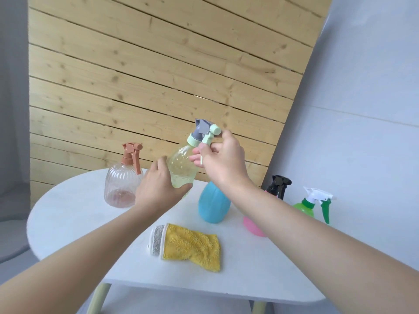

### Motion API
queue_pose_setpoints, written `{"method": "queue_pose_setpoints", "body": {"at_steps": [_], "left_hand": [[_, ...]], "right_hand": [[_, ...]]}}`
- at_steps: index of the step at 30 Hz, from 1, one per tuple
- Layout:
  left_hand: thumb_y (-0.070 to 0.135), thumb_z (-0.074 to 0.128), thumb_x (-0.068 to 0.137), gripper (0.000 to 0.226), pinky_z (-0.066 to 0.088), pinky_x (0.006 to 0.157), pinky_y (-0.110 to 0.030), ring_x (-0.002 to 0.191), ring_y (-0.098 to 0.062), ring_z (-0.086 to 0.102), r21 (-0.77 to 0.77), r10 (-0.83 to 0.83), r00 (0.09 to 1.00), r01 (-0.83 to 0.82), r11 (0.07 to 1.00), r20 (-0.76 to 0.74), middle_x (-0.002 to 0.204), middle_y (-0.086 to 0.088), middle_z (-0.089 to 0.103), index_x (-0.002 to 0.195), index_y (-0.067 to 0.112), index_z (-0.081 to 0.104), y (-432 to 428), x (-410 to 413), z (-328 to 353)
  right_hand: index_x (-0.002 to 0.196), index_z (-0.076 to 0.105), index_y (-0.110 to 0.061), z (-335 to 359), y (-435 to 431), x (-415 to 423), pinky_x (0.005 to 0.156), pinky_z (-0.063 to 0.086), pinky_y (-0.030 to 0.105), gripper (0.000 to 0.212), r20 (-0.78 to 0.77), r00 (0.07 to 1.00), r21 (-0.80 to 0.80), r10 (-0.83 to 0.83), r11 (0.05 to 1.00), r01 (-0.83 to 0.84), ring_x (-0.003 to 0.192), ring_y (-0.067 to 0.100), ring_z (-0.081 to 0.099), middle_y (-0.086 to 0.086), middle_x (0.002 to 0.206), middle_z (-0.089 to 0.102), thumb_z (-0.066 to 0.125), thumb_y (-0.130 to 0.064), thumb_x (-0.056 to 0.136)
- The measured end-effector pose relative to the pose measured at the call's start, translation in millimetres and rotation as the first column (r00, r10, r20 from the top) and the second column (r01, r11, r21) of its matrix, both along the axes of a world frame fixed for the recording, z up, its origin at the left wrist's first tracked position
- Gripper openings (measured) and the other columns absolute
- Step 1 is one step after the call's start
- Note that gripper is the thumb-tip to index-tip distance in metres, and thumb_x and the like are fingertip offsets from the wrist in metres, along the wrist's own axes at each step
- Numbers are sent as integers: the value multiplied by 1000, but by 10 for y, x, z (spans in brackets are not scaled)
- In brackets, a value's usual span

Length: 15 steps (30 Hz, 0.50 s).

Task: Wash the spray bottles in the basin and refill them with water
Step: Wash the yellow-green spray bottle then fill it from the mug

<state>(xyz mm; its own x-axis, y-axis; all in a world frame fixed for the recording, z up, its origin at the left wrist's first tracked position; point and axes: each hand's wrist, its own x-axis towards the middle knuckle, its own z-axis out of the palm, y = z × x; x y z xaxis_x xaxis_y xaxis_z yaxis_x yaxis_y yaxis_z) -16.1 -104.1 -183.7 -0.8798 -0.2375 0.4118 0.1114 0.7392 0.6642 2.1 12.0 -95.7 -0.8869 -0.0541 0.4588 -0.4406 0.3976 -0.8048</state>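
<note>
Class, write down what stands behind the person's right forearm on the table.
Behind the right forearm a pink bottle with a black spray head shows partly; the arm covers its middle, so its full shape cannot be seen.

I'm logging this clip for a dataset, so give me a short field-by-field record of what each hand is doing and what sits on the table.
left hand: grips the body of the pale green bottle, held tilted above the table
right hand: fingers at the bottle's trigger head
standing on white table: pink ribbed bottle, blue bottle, black-topped pink bottle, green bottle
lying on table: yellow cloth
basin: not in view
</note>
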Motion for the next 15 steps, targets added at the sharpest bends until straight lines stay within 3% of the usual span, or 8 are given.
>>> {"method": "queue_pose_setpoints", "body": {"at_steps": [3, 6, 11, 15], "left_hand": [[51, 73, 74, 92, 46, 89, -41, 122, -26, 47, -19, -35, 999, 35, 999, -20, 140, -7, 42, 142, 10, 27, 73, 334, 209], [45, 75, 72, 80, 45, 82, -38, 111, -28, 50, -51, -71, 996, 69, 996, -44, 125, -8, 49, 130, 8, 34, 127, 727, 392], [33, 78, 68, 77, 45, 81, -38, 111, -26, 48, -163, -121, 987, 103, 981, -106, 124, -1, 46, 130, 11, 38, 170, 1528, 531], [36, 76, 65, 80, 43, 84, -39, 114, -26, 45, -289, -141, 984, 105, 952, -106, 122, -1, 50, 133, 13, 40, 223, 2058, 487]], "right_hand": [[110, 46, -4, 281, 184, 441, 73, 60, 35, 16, 45, 998, -51, 55, 997, -52, 74, 19, 73, 8, 86, 71, 48, -4, 94], [114, 44, -6, 450, 390, 852, 69, 60, 32, 20, 115, 990, -79, 86, 994, -78, 73, 21, 72, 8, 83, 70, 49, -5, 95], [90, 63, -10, 670, 801, 1433, 71, 60, 33, 30, 326, 945, -39, 7, 999, 6, 81, 23, 70, 13, 91, 68, 68, -39, 85], [109, 64, 2, 701, 1005, 1824, 65, 60, 28, 25, 448, 883, -41, 140, 990, -136, 82, 23, 70, 20, 104, 69, 62, -16, 92]]}}
